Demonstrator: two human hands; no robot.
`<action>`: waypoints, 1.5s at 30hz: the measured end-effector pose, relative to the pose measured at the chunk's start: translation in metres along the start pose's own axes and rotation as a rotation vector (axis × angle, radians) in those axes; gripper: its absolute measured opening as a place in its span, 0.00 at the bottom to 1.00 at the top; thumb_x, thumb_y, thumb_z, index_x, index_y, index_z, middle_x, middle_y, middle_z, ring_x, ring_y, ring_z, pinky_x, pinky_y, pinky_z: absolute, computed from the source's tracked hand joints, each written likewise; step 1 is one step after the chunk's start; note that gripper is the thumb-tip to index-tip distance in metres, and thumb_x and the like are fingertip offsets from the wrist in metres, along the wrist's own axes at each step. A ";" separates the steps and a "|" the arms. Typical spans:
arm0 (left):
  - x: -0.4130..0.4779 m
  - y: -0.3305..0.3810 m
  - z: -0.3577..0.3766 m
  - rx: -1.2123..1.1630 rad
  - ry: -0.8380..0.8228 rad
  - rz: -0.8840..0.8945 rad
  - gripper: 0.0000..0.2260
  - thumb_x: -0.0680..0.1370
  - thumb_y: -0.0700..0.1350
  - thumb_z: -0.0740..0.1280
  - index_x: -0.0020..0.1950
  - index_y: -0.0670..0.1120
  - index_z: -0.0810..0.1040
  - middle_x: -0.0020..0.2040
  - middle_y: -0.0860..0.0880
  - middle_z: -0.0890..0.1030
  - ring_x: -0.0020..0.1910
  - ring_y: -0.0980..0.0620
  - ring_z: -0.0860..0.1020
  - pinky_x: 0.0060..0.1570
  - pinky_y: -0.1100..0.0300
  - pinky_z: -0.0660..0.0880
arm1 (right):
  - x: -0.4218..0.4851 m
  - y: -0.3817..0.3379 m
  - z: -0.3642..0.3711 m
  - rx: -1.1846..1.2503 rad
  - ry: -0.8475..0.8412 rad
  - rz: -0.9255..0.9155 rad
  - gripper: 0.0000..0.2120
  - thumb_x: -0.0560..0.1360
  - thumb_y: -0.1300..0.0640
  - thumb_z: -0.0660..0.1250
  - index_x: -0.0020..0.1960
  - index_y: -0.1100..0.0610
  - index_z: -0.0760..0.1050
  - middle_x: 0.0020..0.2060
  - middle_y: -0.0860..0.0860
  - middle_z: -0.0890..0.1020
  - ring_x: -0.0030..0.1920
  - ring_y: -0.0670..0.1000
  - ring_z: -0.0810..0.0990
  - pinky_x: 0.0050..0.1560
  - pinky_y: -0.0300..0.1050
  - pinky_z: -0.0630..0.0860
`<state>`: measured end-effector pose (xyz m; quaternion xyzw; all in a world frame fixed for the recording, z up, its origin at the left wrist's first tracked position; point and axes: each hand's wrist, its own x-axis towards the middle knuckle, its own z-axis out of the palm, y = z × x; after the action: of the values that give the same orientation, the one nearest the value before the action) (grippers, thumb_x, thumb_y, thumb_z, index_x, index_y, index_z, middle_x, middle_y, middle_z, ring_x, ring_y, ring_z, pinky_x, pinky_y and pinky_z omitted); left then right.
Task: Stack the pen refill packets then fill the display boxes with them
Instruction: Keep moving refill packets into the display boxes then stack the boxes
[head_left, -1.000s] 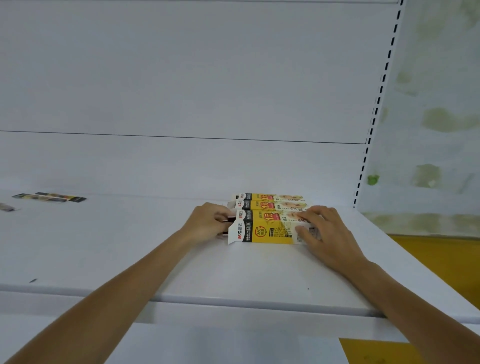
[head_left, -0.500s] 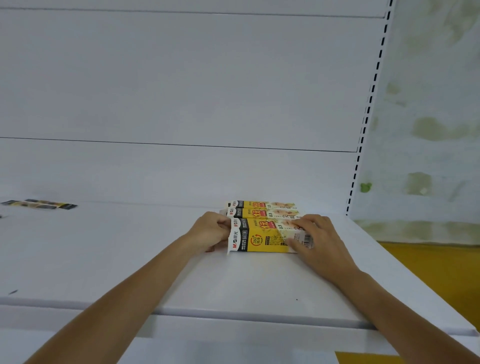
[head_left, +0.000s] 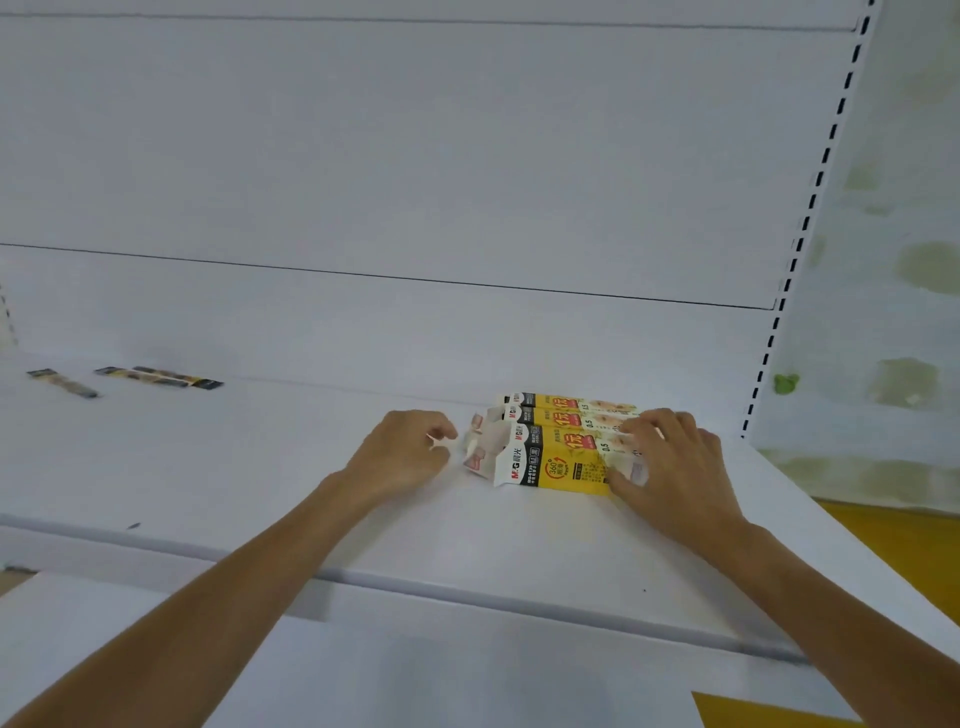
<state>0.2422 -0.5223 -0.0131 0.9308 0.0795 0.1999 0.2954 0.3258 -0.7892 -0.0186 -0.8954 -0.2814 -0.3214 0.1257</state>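
R hand (head_left: 675, 467) is spread flat over the right end of the three yellow display boxes (head_left: 563, 447), fingers splayed, pinning them to the shelf rather than gripping. L hand (head_left: 402, 452) sits just left of the nearest box, loosely curled, thumb and forefinger nipped together by the box's open end flaps (head_left: 480, 449); can't tell if it's pinching anything, and it isn't touching the flaps.

The boxes lie on their sides in a row, touching one another, near the back right of the white shelf (head_left: 363, 519), w/ the front one's white flaps splayed open to the left. Inside isn't visible, so how full it is can't be told.

Likely step: sorting out the open end of the front box, either to feed packets in or shut it. To do it well: keep the R palm down so the row doesn't slide, work the flaps one at a time w/ L fingertips, no creasing, keep the mouth square.

Loose refill packets (head_left: 156, 376) lie far left by the back panel (head_left: 467, 182), w/ one more (head_left: 62, 383) further left, well apart from the boxes. Prob worth squaring those into a stack before loading.
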 end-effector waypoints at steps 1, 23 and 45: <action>-0.004 -0.009 -0.011 0.044 0.051 -0.045 0.10 0.74 0.41 0.65 0.52 0.50 0.80 0.54 0.51 0.81 0.49 0.53 0.78 0.56 0.59 0.74 | 0.008 -0.012 -0.004 0.037 0.019 -0.027 0.21 0.65 0.47 0.65 0.53 0.58 0.78 0.50 0.53 0.79 0.52 0.59 0.77 0.50 0.56 0.72; -0.139 -0.328 -0.329 0.221 0.425 -0.410 0.09 0.76 0.46 0.67 0.56 0.50 0.78 0.57 0.51 0.78 0.50 0.55 0.74 0.50 0.64 0.66 | 0.159 -0.493 0.126 0.256 -0.154 -0.530 0.23 0.77 0.54 0.58 0.72 0.54 0.61 0.71 0.50 0.64 0.70 0.52 0.60 0.68 0.50 0.58; 0.022 -0.456 -0.335 0.332 -0.126 -0.064 0.13 0.77 0.53 0.62 0.61 0.54 0.75 0.55 0.51 0.75 0.57 0.51 0.72 0.59 0.52 0.69 | 0.226 -0.526 0.199 0.514 -0.415 -0.066 0.11 0.76 0.54 0.64 0.56 0.55 0.78 0.53 0.50 0.81 0.55 0.50 0.78 0.57 0.45 0.73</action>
<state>0.1081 0.0283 -0.0214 0.9745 0.1224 0.1159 0.1484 0.2622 -0.1862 -0.0007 -0.8711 -0.4018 -0.0544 0.2770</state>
